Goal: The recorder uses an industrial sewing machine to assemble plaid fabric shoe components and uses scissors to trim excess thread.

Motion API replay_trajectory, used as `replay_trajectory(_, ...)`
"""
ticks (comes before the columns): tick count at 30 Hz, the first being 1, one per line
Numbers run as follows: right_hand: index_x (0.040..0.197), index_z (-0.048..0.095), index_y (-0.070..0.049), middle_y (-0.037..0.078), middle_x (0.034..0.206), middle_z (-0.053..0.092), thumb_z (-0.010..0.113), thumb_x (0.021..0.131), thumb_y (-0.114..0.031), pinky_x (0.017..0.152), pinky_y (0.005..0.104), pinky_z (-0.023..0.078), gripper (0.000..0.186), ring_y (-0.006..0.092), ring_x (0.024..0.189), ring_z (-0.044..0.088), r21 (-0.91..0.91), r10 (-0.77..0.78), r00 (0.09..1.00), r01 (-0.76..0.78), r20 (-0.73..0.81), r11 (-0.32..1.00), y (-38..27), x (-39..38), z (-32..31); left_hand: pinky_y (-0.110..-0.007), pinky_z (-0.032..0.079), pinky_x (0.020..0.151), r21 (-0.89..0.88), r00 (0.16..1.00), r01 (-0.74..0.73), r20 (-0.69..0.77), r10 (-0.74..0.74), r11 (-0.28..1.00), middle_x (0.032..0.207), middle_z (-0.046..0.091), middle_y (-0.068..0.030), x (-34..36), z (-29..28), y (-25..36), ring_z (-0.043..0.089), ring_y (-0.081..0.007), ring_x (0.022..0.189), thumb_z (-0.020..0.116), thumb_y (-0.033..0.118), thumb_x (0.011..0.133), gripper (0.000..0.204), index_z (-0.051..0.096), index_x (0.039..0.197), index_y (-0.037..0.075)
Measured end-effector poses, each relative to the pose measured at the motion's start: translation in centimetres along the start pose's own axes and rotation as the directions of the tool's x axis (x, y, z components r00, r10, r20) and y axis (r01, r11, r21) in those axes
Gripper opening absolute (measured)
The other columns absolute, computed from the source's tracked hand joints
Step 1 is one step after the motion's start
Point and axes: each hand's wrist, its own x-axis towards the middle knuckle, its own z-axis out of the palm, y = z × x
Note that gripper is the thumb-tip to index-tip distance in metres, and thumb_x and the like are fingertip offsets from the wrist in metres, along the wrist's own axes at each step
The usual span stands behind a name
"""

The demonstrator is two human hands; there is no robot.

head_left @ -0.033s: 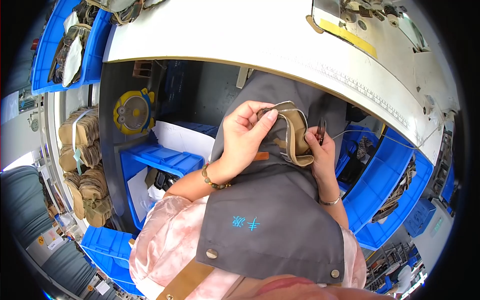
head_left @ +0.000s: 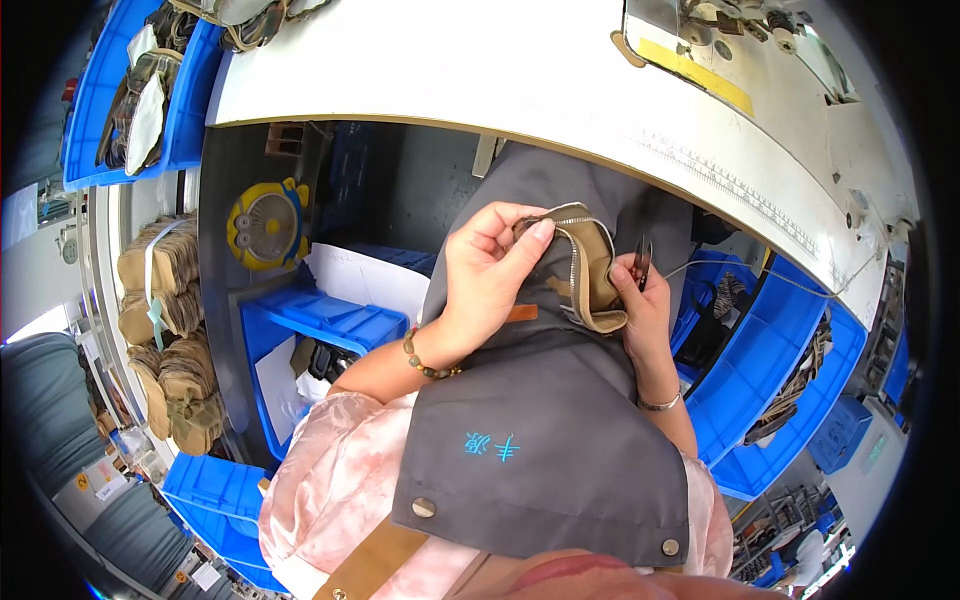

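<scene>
Above the dark grey apron (head_left: 540, 430) on my lap is a small tan and camouflage zippered pouch (head_left: 596, 262). My left hand (head_left: 492, 268) pinches its top-left zipper edge between thumb and fingers. My right hand (head_left: 640, 300) has black snips (head_left: 644, 256) in its fingers, pointing upward, with the thumb at the pouch's right side. The zipper runs round the pouch's curved rim, and its tan inside shows.
A white worktable (head_left: 420, 70) with machine parts at upper right spans ahead. Blue bins stand at upper left (head_left: 190, 130), left below (head_left: 320, 320) and right (head_left: 730, 380). Stacked tan pieces (head_left: 150, 265) sit on the left, beside a yellow fan (head_left: 267, 225).
</scene>
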Motion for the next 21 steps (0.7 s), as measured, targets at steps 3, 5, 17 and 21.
replay_trajectory(3,0.094,0.062,-0.003,-0.006,0.081,0.056,0.067,0.096,-0.015,0.067,0.0185,0.038,0.013,0.0019,0.074,0.047,-0.015,-0.022,1.000,0.022,-0.007,1.000,0.0,-0.2,0.0,-0.015,0.044,0.067,-0.070,1.000,0.007,-0.011,-0.008,0.998,0.089,0.068,0.0007,0.0,0.1,0.3,0.057,0.0009,0.078,0.065,0.004,0.096,0.014,0.064,0.109,-0.002)
replay_trajectory(5,0.094,0.063,-0.003,-0.007,0.081,0.056,0.067,0.096,-0.015,0.066,0.0182,0.037,0.013,0.0016,0.073,0.046,-0.023,-0.041,0.999,0.041,-0.010,0.999,-0.2,-0.3,0.2,-0.015,0.044,0.066,-0.180,1.000,0.017,0.008,-0.016,0.983,0.092,0.067,0.0016,0.0,-0.4,0.4,0.057,0.0008,0.080,0.065,0.007,0.097,0.015,0.064,0.110,0.000)
replay_trajectory(17,0.083,0.064,0.000,-0.003,0.072,0.052,0.068,0.092,-0.009,0.054,0.0214,0.030,0.013,0.0034,0.061,0.039,-0.178,-0.357,0.923,0.378,0.143,0.908,-4.1,-0.8,1.4,-0.030,0.051,0.093,-0.335,0.998,0.061,0.041,-0.050,0.940,0.113,0.065,-0.0066,3.2,-3.4,1.7,0.063,-0.0137,0.103,0.054,0.016,0.102,0.023,0.058,0.120,0.002)
replay_trajectory(21,0.081,0.063,0.001,-0.001,0.070,0.051,0.068,0.091,-0.008,0.054,0.0223,0.030,0.015,0.0041,0.060,0.039,-0.222,-0.366,0.918,0.393,0.154,0.892,-6.2,-0.6,2.3,-0.030,0.048,0.097,0.211,0.943,-0.268,-0.143,0.301,0.940,0.120,0.062,-0.0087,3.3,-2.9,2.3,0.060,-0.0161,0.111,0.051,0.005,0.100,0.025,0.055,0.124,0.001)
